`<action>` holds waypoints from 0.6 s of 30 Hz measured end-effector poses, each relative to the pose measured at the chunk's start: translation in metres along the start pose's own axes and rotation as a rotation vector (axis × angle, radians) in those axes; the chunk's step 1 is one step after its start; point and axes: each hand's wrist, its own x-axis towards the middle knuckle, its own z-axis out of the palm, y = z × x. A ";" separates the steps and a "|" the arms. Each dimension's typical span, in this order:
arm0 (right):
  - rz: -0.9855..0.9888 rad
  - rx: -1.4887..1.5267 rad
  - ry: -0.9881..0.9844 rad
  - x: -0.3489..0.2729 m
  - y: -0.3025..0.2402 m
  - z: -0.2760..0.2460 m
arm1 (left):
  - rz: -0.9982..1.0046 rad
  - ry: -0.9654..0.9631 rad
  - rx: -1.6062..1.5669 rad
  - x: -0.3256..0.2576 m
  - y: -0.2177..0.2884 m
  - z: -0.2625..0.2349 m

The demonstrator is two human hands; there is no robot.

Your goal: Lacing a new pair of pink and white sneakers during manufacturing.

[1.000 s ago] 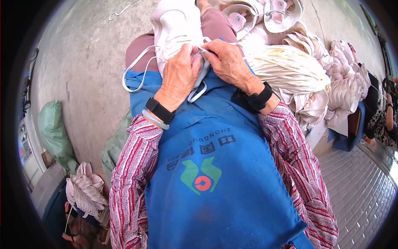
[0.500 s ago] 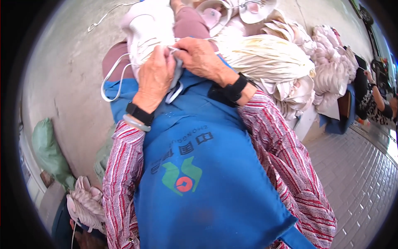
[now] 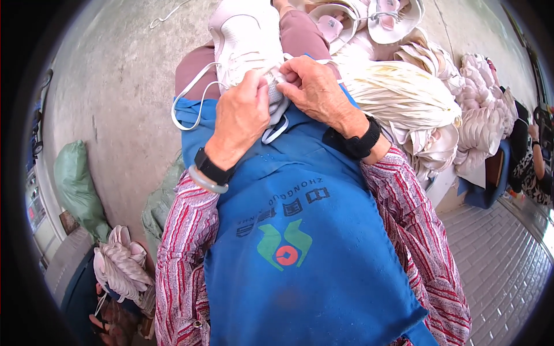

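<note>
A white lace-up shoe (image 3: pixel 247 43) lies across my lap, its toe pointing away from me. My left hand (image 3: pixel 241 114) is closed at the shoe's ankle opening, thumb and forefinger pinched on a white shoelace. Close beside it, my right hand (image 3: pixel 321 95) bends its thumb and fingers together at the same lacing; the fingertips partly hide what they grip. A loose loop of shoelace (image 3: pixel 180 108) hangs out to the left of the shoe. Under both wrists spreads a blue apron (image 3: pixel 358 242).
To the right lie a thick bundle of cream laces (image 3: pixel 398 86) and piled white shoe uppers (image 3: pixel 483 109). More pale shoe pieces (image 3: pixel 395 20) are at the top. A green sack (image 3: pixel 79 187) and stacked uppers (image 3: pixel 122 262) stand left. Another person's arm (image 3: pixel 538 158) shows far right.
The view has shifted, so everything sits further right and slightly lower. My hands have moved slightly apart over the lacing, and my right fingers have lifted a little.
</note>
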 end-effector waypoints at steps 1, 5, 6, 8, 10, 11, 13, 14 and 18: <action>0.019 0.009 0.008 0.001 0.000 -0.001 | -0.064 -0.031 -0.061 -0.004 0.003 -0.009; 0.026 -0.115 0.014 0.002 -0.002 -0.002 | -0.272 -0.115 -0.223 -0.022 -0.005 -0.033; 0.016 -0.114 0.004 0.002 -0.003 -0.002 | -0.331 -0.130 -0.268 -0.026 -0.007 -0.036; 0.027 -0.084 -0.020 0.004 -0.007 -0.003 | -0.336 -0.157 -0.222 -0.021 -0.006 -0.027; -0.005 -0.076 -0.013 0.003 -0.008 -0.002 | -0.141 -0.146 -0.064 -0.013 -0.003 -0.013; -0.029 -0.062 0.000 0.003 -0.008 -0.002 | -0.103 -0.179 0.019 -0.008 0.000 -0.010; -0.024 -0.069 -0.004 0.002 -0.008 -0.002 | -0.075 -0.196 0.095 0.004 -0.003 -0.002; -0.014 -0.073 -0.005 0.002 -0.009 -0.002 | -0.045 -0.219 0.174 0.008 -0.003 0.001; 0.033 -0.103 -0.034 0.004 -0.011 -0.004 | 0.046 -0.259 0.184 0.017 -0.001 0.005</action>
